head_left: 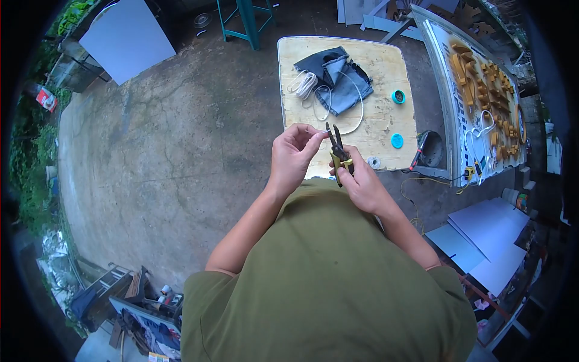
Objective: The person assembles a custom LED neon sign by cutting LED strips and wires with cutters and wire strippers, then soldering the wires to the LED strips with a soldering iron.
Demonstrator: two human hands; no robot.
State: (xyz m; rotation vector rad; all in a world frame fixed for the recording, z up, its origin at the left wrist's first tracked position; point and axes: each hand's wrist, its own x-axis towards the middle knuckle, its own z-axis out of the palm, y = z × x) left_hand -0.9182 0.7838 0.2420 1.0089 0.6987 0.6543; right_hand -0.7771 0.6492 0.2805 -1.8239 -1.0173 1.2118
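My right hand (356,181) is wrapped round the yellow-green handles of the pliers (336,145), whose dark jaws point up and look parted. Close beside the jaws, my left hand (295,151) pinches a small light piece between thumb and forefinger; it seems to be the end of the white cord (361,108). That cord loops over the wooden table (386,63) and across the folded dark and blue denim cloth (344,90). A bundle of white cord (303,84) lies at the cloth's left edge.
A teal round container (398,96), a teal lid (397,140) and a small white spool (374,162) sit on the table's right side. Farther right stands a board with orange-brown pieces (482,84). A green stool (247,24) is behind the table.
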